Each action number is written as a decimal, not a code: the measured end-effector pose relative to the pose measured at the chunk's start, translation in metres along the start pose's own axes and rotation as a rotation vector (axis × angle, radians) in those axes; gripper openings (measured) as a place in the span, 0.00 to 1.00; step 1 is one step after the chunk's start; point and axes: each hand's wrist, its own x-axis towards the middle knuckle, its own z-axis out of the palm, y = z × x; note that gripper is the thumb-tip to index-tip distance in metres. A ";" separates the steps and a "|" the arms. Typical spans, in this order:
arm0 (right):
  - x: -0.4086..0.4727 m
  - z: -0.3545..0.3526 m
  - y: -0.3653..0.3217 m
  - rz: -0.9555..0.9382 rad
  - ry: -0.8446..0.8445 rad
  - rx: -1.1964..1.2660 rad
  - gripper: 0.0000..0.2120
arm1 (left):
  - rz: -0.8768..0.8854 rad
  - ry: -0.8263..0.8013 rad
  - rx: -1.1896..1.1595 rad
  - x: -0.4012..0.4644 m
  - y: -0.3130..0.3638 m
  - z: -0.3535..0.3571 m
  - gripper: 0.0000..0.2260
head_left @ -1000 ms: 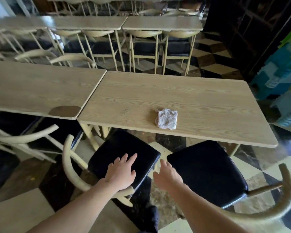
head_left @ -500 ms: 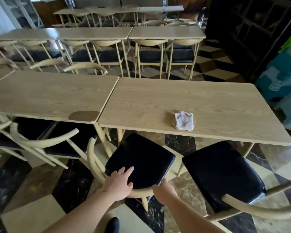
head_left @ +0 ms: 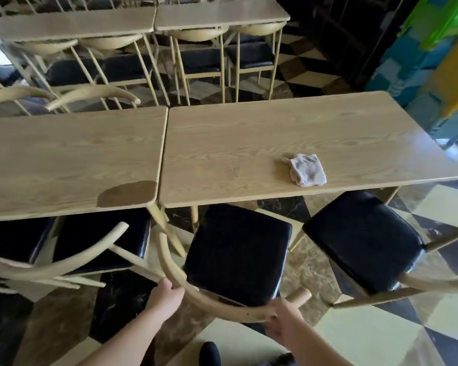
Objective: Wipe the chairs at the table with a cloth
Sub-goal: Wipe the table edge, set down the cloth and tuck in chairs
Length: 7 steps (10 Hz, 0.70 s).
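Note:
A chair with a black padded seat [head_left: 238, 252] and a curved pale wooden backrest [head_left: 196, 294] stands in front of me, its front edge just under the near table [head_left: 249, 159]. My left hand [head_left: 164, 299] grips the backrest on its left side. My right hand [head_left: 280, 323] holds the same backrest near its right end. A crumpled grey cloth [head_left: 306, 169] lies on the table top, right of centre, near the front edge, well beyond both hands.
A second black-seated chair [head_left: 360, 241] stands to the right, another [head_left: 95, 239] to the left under the adjoining table [head_left: 72, 159]. More tables and chairs fill the back. The floor is checkered tile. My dark shoe [head_left: 209, 352] shows below.
Both hands have closed on the chair's curved backrest, after resting flat near the seat. The view has shifted, with the chair now turned and closer.

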 end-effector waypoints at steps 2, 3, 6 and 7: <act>0.023 0.004 -0.004 0.048 0.104 0.093 0.05 | -0.193 -0.113 -0.359 0.043 0.018 -0.016 0.22; 0.037 0.001 -0.008 0.070 0.133 0.141 0.06 | -0.235 -0.162 -0.374 0.058 0.027 -0.024 0.29; 0.077 -0.020 -0.022 0.192 0.067 0.270 0.09 | -0.397 -0.038 -0.500 0.136 0.025 -0.041 0.32; 0.089 -0.026 -0.030 0.194 0.043 0.238 0.12 | -0.443 -0.009 -0.540 0.174 0.027 -0.038 0.39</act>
